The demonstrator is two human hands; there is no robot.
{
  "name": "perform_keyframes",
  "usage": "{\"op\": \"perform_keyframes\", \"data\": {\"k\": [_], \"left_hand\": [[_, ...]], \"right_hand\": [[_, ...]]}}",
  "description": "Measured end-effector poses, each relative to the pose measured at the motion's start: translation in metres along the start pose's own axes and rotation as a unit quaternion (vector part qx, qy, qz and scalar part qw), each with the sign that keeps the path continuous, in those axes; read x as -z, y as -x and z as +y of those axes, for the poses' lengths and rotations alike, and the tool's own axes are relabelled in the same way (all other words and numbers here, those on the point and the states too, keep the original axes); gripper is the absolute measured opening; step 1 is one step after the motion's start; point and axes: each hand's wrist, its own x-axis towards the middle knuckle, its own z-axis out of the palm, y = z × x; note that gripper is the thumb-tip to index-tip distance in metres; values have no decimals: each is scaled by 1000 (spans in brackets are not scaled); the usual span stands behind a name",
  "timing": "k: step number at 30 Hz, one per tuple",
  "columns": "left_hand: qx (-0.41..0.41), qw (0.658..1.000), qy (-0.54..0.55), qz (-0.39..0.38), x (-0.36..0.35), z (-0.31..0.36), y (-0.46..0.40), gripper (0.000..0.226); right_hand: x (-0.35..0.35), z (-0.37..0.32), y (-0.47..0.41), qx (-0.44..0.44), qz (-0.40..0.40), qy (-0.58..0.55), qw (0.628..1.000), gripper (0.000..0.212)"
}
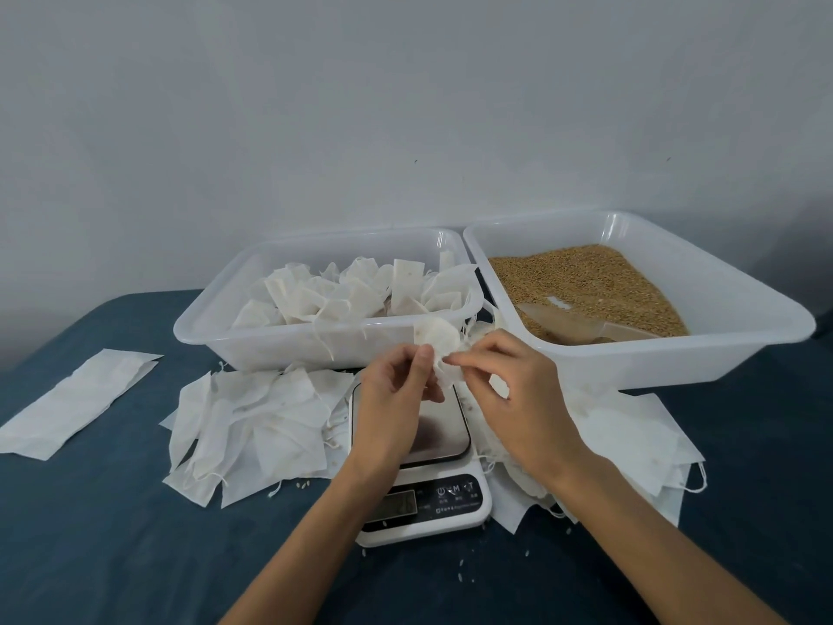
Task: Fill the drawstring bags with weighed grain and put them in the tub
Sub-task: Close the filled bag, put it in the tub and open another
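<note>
Above the kitchen scale my left hand and my right hand both pinch one small white drawstring bag, which sticks up between the fingertips. Behind them on the left stands a clear tub holding several filled white bags. On the right, a second clear tub holds brown grain with a clear scoop lying in it. The scale's steel plate is bare under my hands.
Flat empty bags lie heaped left of the scale and right of it. A long white sheet lies at the far left on the dark blue cloth. A few loose grains are scattered near the scale.
</note>
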Motion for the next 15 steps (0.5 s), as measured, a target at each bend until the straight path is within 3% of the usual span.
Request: {"op": "perform_keyframes", "data": {"k": [3, 7, 10, 12, 15], "left_hand": [[9, 1000, 16, 1, -1, 0, 0, 31], [17, 1000, 24, 8, 1, 0, -1, 33], [-52, 997, -51, -28, -1, 2, 4, 25], [-89, 990, -95, -54, -5, 2, 8, 22], [-117, 983, -139, 1, -5, 3, 9, 28]], "right_hand": [[1, -1, 3, 43, -53, 92, 993, 31], [1, -2, 3, 53, -66, 156, 984, 36], [0, -8, 1, -42, -34, 16, 998, 19], [3, -13, -2, -116, -11, -122, 986, 26], [11, -13, -6, -162, 21, -219, 962, 8]]}}
